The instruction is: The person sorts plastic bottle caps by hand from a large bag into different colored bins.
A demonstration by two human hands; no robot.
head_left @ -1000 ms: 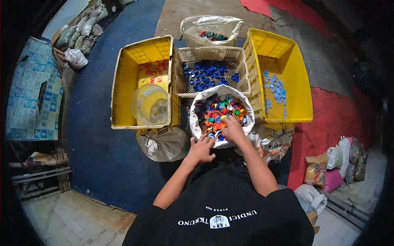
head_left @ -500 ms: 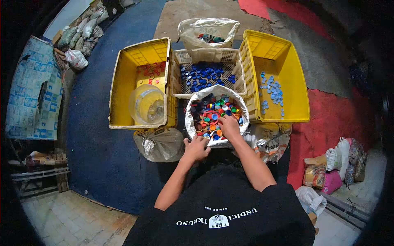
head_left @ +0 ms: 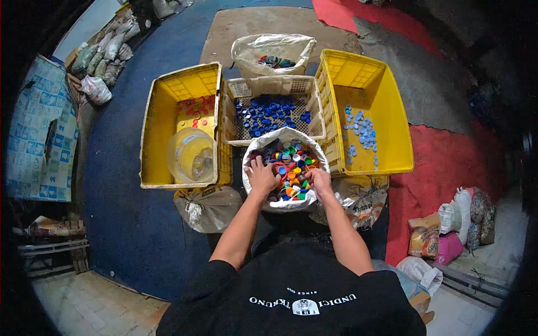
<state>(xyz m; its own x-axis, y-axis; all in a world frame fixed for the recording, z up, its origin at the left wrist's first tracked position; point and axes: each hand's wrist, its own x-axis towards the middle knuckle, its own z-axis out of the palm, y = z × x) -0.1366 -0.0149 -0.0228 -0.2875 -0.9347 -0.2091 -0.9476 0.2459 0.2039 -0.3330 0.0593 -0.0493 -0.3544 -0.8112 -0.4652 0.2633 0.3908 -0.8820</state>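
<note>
A white woven sack (head_left: 250, 193) full of mixed plastic bottle caps (head_left: 292, 178) stands open in front of me. My left hand (head_left: 262, 177) lies on the caps at the sack's left side, fingers apart and thumb toward the middle. At the right side, my right hand (head_left: 320, 182) is over the caps near the rim with its fingers curled together. Whatever it may hold is hidden. Beyond the sack, a white crate (head_left: 274, 85) holds dark blue caps (head_left: 269, 116).
A yellow crate (head_left: 154, 123) on the left holds red caps (head_left: 197, 110) and a clear plastic jug (head_left: 191, 155). Light blue caps (head_left: 363, 134) lie in the right yellow crate (head_left: 392, 112). A translucent bag (head_left: 273, 43) stands behind; tied sacks (head_left: 208, 210) sit below the crates.
My left hand has moved from the sack's near rim up onto the caps. My right hand has shifted from the middle toward the right rim. The whole view has shifted slightly.
</note>
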